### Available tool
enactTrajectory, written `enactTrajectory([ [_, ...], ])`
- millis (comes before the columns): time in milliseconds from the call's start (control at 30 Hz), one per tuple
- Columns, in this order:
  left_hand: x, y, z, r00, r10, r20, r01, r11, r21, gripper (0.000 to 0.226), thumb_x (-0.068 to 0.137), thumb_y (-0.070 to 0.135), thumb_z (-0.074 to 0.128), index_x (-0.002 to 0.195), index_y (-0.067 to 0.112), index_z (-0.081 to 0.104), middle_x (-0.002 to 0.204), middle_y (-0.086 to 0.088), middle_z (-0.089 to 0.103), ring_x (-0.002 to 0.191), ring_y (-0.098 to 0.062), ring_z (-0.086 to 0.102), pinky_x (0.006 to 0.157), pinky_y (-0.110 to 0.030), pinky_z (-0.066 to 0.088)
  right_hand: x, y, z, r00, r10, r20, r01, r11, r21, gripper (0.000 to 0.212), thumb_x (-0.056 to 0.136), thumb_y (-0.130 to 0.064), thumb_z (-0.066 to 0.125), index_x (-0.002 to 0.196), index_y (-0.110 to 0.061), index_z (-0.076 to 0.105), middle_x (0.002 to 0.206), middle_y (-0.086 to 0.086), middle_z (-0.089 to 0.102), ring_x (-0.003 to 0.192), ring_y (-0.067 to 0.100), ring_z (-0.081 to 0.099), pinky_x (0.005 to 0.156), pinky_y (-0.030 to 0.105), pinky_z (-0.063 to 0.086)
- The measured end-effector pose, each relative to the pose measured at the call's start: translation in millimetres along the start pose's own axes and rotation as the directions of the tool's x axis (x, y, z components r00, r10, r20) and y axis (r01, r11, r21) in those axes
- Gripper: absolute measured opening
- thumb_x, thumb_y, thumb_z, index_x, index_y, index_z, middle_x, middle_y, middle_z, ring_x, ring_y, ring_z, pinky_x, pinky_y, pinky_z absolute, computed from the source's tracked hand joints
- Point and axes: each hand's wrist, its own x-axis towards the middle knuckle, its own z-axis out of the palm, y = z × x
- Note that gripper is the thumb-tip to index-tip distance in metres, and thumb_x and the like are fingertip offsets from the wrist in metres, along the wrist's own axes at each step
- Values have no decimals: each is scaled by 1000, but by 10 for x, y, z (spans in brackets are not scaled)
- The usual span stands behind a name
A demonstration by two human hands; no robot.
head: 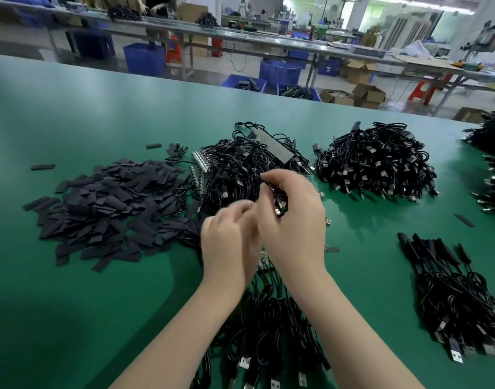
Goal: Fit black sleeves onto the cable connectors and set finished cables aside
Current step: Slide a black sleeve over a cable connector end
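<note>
A heap of flat black sleeves (108,211) lies on the green table (100,304) at the left. Behind my hands sits a tangle of black cables (240,169) with bare connectors. My right hand (291,217) is raised in the middle, its fingers curled round a bundle of cable ends (280,204) with metal plugs. Just left of it, touching, my left hand (226,242) is blurred, with its fingers curled toward the same bundle; what it holds is hidden. Sleeved cables (448,290) lie in a pile at the right.
A second large cable heap (375,164) stands at the back right, with more at the far right edge (493,175). Cables with USB plugs (268,332) lie under my forearms. Loose sleeves (464,220) dot the table. Benches and blue crates (280,71) stand beyond.
</note>
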Motion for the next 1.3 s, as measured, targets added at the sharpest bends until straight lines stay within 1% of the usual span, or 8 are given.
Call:
enactTrajectory([
  [133,261,-246,-342,886,-264,-382,127,929,-348,26,100,19,51,117,10,68,99,13,61,90,15,52,82,-6,37,150,-40,145,989,137,49,-145,968,203,15,94,-20,55,107,-24,63,95,-13,65,85,9,60,76,28,49],
  [233,369,-461,-481,737,-390,-552,131,883,-450,30,102,22,45,117,4,63,99,2,62,92,1,55,84,-12,40,205,110,383,911,176,373,-193,981,8,18,96,-19,55,111,-25,64,93,-7,68,74,13,60,73,37,54],
  [467,371,-641,-472,697,-280,-660,117,952,-281,27,102,14,44,121,8,63,97,8,62,91,-1,54,90,-17,38,-45,219,1067,574,-29,818,435,857,-275,43,96,-42,57,135,-23,57,132,5,60,120,31,49,91,38,44],
  [733,340,-612,-488,701,-185,-689,156,982,-105,30,100,18,50,123,8,67,101,-9,71,97,-28,59,88,-27,33,-32,91,1184,589,-71,805,571,742,-352,12,89,-6,57,91,-15,65,100,6,68,94,30,62,64,33,31],
  [833,303,-551,-432,717,-35,-696,86,996,38,28,100,21,52,122,13,67,102,-7,70,99,-24,54,86,-31,30,-95,64,1062,746,-237,622,549,748,-373,17,64,-9,76,62,-17,61,67,1,66,65,26,62,52,29,38],
  [933,230,-483,-324,807,78,-585,-25,995,98,27,97,20,56,120,16,69,104,-3,70,100,-21,54,86,-30,27,-77,173,934,917,-93,389,137,987,-88,18,81,-14,69,63,-15,68,62,4,66,58,27,58,53,32,47],
  [1067,107,-347,-135,984,34,-173,-38,999,-20,30,95,18,60,124,21,67,109,3,69,100,-18,61,87,-31,35,99,529,464,869,345,355,-423,889,173,15,94,-20,63,99,-24,77,81,-8,75,63,1,69,58,17,52],
  [1300,-69,-224,121,932,128,339,-74,983,-167,34,97,28,55,130,29,61,99,18,59,82,-3,57,74,-24,50,-235,1071,-137,833,487,261,-543,810,223,21,93,-17,65,90,-35,74,72,-10,74,62,4,69,64,23,56],
])
